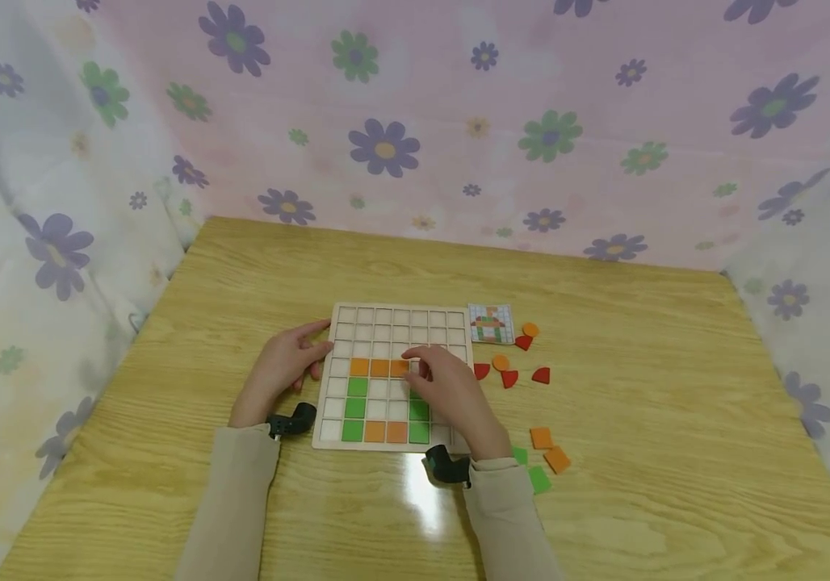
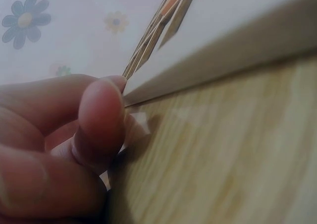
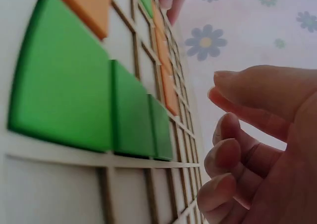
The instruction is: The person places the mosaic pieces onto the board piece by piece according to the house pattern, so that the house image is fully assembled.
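Note:
A wooden grid board [image 1: 362,329] holds a row of three orange tiles [image 1: 380,368], green tiles [image 1: 354,408] in a column at each side below it, and two orange tiles [image 1: 386,432] at the bottom. My left hand [image 1: 280,367] touches the board's left edge with its fingertips, which the left wrist view shows against the board's side [image 2: 198,68]. Over the right end of the orange row, my right hand [image 1: 451,391] hovers, fingers loosely bent. In the right wrist view the right hand [image 3: 262,149] is apart from the board, with no piece visible between thumb and index finger.
A small pattern card [image 1: 491,324] lies at the board's upper right. Beside it are orange circles [image 1: 530,330] and several red quarter-round pieces [image 1: 542,375]. Loose orange squares [image 1: 542,438] and green squares [image 1: 539,480] lie near my right forearm. Flowered cloth surrounds the table [image 1: 647,339].

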`<state>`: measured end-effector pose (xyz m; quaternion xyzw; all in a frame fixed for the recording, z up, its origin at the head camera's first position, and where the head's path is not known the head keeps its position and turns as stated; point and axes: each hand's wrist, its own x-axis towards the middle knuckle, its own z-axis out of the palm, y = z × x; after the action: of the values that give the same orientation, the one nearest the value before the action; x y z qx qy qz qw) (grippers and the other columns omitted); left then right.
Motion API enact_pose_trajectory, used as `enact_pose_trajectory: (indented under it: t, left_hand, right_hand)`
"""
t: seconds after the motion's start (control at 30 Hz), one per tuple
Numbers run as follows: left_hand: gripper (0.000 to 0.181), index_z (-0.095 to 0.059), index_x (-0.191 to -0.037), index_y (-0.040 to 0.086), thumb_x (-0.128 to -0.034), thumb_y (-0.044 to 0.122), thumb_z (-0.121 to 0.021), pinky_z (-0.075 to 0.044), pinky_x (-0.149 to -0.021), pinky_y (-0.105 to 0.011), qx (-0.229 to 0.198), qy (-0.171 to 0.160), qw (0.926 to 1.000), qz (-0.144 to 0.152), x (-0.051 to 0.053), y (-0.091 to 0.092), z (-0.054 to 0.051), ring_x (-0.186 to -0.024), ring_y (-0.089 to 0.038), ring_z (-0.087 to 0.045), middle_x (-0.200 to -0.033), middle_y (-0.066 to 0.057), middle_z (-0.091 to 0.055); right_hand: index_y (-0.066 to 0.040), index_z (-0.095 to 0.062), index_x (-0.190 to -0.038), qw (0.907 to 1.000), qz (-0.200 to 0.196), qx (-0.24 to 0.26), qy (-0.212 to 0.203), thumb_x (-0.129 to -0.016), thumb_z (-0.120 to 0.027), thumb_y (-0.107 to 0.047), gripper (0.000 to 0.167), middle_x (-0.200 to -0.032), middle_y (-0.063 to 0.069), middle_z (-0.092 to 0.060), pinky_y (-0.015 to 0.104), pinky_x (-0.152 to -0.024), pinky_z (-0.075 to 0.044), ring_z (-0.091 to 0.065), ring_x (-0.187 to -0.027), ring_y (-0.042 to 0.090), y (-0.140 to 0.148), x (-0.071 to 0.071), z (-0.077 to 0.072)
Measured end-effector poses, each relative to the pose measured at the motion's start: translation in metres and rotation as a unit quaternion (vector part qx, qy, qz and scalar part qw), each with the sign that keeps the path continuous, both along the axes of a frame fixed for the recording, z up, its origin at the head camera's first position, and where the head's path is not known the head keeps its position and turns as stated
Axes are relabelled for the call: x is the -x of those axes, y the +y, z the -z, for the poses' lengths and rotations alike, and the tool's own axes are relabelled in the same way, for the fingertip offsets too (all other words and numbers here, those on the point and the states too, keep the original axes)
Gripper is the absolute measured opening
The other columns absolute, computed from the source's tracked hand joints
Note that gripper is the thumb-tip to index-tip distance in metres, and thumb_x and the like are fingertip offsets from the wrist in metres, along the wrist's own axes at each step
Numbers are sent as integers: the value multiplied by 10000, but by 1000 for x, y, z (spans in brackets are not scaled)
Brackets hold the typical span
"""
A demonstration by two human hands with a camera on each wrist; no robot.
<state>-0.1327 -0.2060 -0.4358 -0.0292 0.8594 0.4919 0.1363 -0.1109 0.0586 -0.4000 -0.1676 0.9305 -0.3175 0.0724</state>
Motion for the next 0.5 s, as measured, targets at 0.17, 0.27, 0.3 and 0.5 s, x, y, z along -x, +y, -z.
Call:
enact_pose_trajectory:
  t: [0.17, 0.27, 0.3, 0.5]
  left_hand:
    - [491, -423, -1322, 318, -860, 395, -569, -413, -347, -352, -65, -54, 10000, 40, 1, 2, 0, -329, -167, -394, -583, -112, -579]
    - [490, -421, -1326, 311, -864, 388, -566, -414, -348, -347, -35, -70, 9999, 63, 1, 2, -1, -330, -167, -394, -581, -113, -578]
    - [492, -419, -1328, 308, -865, 388, -564, -414, -349, -344, -10, -60, 10000, 65, 1, 2, -1, -331, -167, -395, -579, -111, -576]
    - [492, -419, -1328, 305, -865, 390, -563, -414, -357, -347, 54, -22, 10000, 52, 0, -1, -2, -336, -170, -404, -592, -103, -579]
  right_hand:
    - [-174, -640, -1027, 9998, 106, 138, -20, -864, -567, -251, 194, -719, -51, -478, 268, -571, -378, -438, -657, 117, 6, -4, -4]
    - [-193, -639, -955, 9998, 48, 98, -148, -870, -570, -244, 120, -748, -76, -502, 265, -593, -398, -454, -673, 115, 12, -7, -4]
    - [-201, -635, -932, 9998, 30, 70, -181, -872, -571, -241, 97, -760, -87, -511, 262, -602, -405, -459, -679, 113, 14, -7, -4]
    - [-205, -635, -920, 9992, -22, -9, -393, -878, -564, -223, 84, -806, -128, -552, 259, -634, -422, -482, -700, 107, 30, -12, -9]
